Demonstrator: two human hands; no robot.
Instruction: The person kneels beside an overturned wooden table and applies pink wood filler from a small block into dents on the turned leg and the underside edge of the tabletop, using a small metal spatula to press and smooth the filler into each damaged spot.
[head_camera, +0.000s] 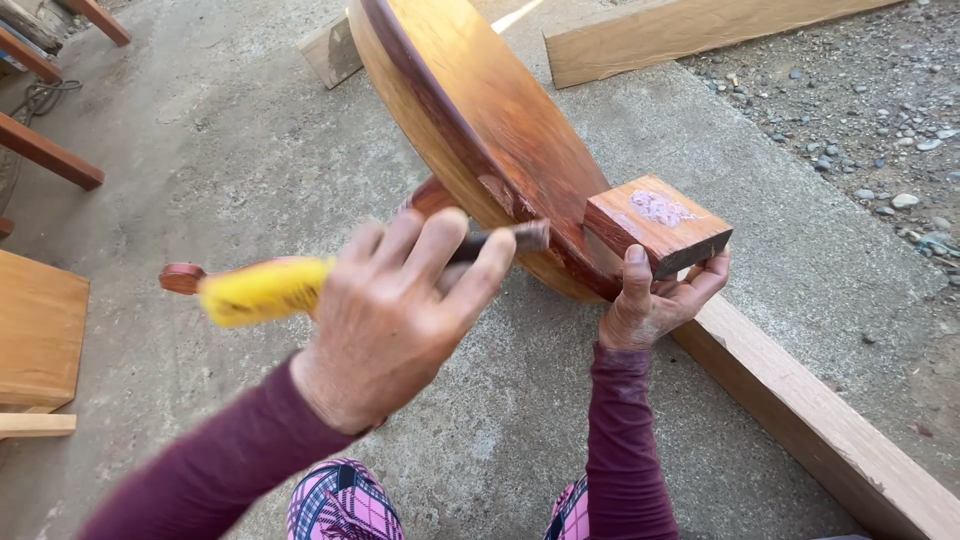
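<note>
Left hand: the left hand (395, 320) is closed round a paintbrush (300, 280), fingers wrapped over the yellow handle, bristle end aimed at the round wooden top (480, 120) right where it meets the block.
Brush tip: dark, wet-looking bristles touching or just off the edge of the top; I cannot tell which.
Right hand: the right hand (655, 300) is cupped under the wooden block (655, 225), thumb up against its near face, gripping it. My read: that props the whole piece on edge so the rim faces the brush.
Round top: tilted steeply, lower rim near the concrete floor (230, 160), reddish-brown and glossy on the upper face, paler along the edge band.
Block: fixed to the top's face and sticking out toward the camera, with a pale patch on its upper side.
Plank: a long pale plank (830, 430) lies on the floor just below the right hand; another plank (680, 30) lies further off beside the gravel (860, 90).
Left side: bare wooden furniture parts (40, 330), well apart from the hands.
Containers: no tin, pot or tray in view.
Below: pink checked fabric (340, 505) at the bottom, likely the person's knees.
</note>
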